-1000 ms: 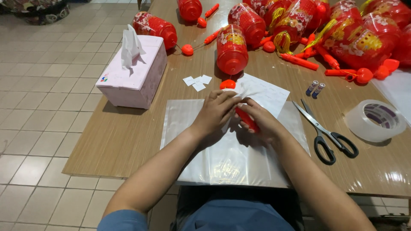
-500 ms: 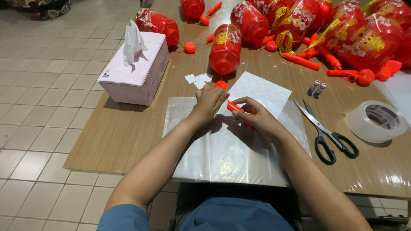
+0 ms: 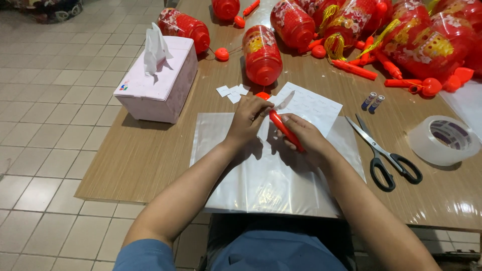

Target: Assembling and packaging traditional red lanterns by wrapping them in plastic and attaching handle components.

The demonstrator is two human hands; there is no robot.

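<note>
**Holding the red stick steady while the tape goes on**

Working over a clear plastic sheet [image 3: 261, 175] spread on the worktop [image 3: 145, 150], the person has both hands at one small job. The right hand [image 3: 306, 138] is closed around a red plastic stick [image 3: 283, 129], which runs slantwise from the palm up toward the other hand. The left hand [image 3: 248, 120] is closed in a pinch at the stick's upper end, where a short strip of clear tape [image 3: 284, 102] stands up from the fingertips. Whether the strip already touches the stick I cannot tell.

To do this well, my judgement is that the right hand should keep the stick from turning, with the grip low so the upper end stays bare. The left hand would do best to hold the strip by one end only and lay it flat along the stick, pressing from the middle outward so no crease forms. Keeping the work low over the sheet helps the wrists stay steady.

Just behind the hands lies a white paper sheet [image 3: 311, 105] and a red lantern [image 3: 261, 55] on its side. The scissors [image 3: 384, 155] and a roll of clear tape [image 3: 444, 140] sit to the right, within reach, and two small batteries [image 3: 372, 100] lie beyond them. A pink tissue box [image 3: 158, 83] stands well to the left
</note>
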